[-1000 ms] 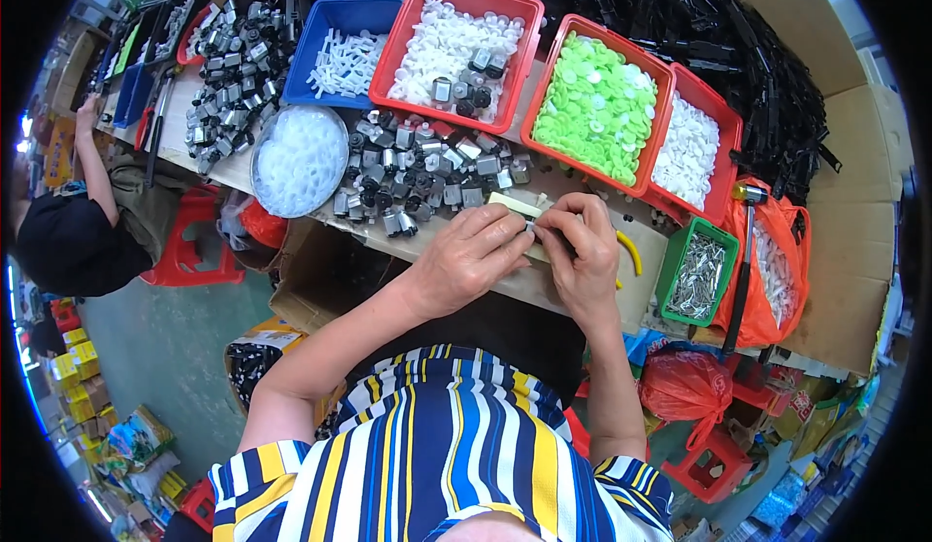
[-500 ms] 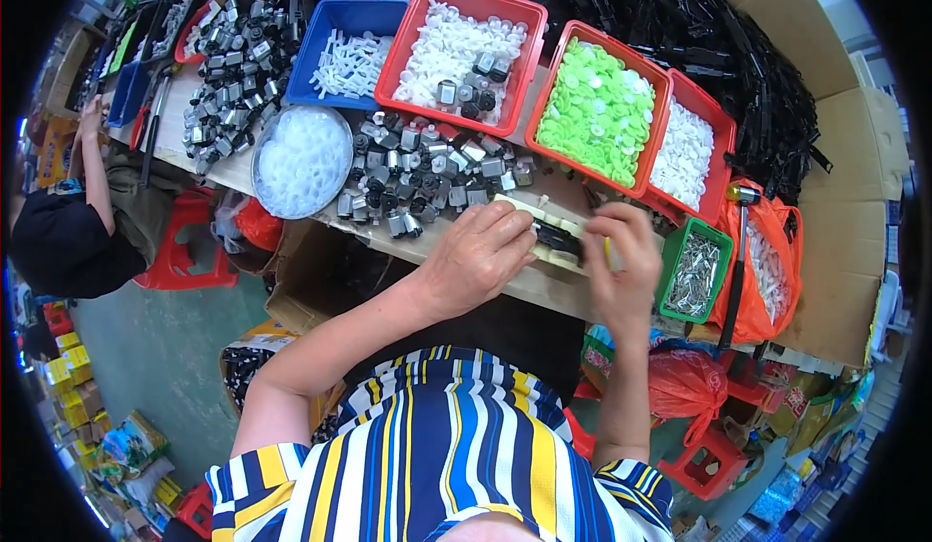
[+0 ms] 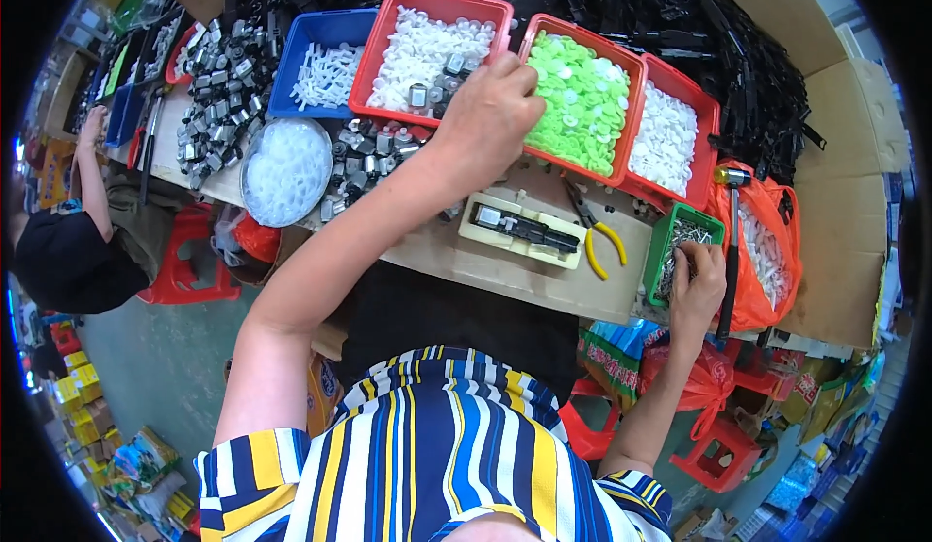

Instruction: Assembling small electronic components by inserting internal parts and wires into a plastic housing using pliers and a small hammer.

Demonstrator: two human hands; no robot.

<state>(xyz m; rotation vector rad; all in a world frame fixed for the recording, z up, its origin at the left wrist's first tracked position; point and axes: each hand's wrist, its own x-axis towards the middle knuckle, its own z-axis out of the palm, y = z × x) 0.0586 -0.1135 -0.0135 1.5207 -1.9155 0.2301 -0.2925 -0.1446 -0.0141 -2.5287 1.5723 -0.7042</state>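
My left hand [image 3: 488, 115] is over the right front corner of the red bin [image 3: 361, 93] of white plastic parts, beside the bin of green discs [image 3: 580, 105]. Its fingers are curled and the tips are hidden. At the right, my right hand [image 3: 699, 287] dips bent fingertips among small metal pins or screws [image 3: 690, 234] in a green basket [image 3: 656, 251]. Whatever either hand pinches is concealed. Between my arms, a cream block-shaped holder [image 3: 466, 234] cradles a long black part with a silver block [image 3: 524, 228]. Yellow-handled pliers [image 3: 604, 249] lie just right of it.
A blue bin [image 3: 283, 96], a bowl of translucent pieces [image 3: 284, 171] and heaped silver-and-black parts [image 3: 228, 96] fill the left. A hammer [image 3: 732, 251] lies against an orange bag [image 3: 777, 280] at right. Black parts [image 3: 621, 8] pile up behind. Another person [image 3: 83, 251] sits far left.
Both hands have left the cream holder: the left went up to the bins, the right moved rightward into the green basket. The black part and pliers are now uncovered. The view shifted slightly.
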